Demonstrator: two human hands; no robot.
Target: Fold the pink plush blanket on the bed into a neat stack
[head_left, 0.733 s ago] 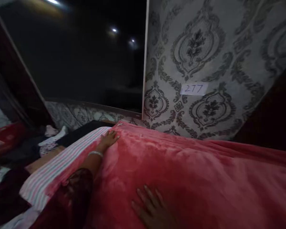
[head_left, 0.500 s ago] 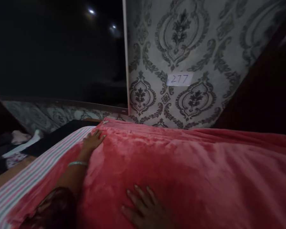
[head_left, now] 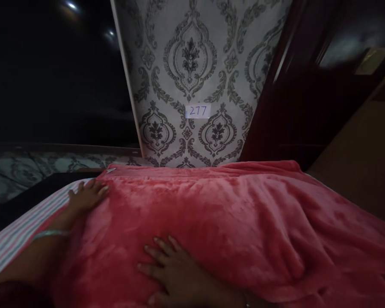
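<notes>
Red blanket (head_left: 211,214) stretches crosswise, left hand (head_left: 86,196) and right hand (head_left: 176,273) pressing it, grip spread flat.

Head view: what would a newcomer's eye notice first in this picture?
First, the red plush blanket that fills the lower half, with the left hand flat near its far left corner and the right hand flat at the near edge. Behind it, a grey damask wall panel bears a small label reading 277.
</notes>
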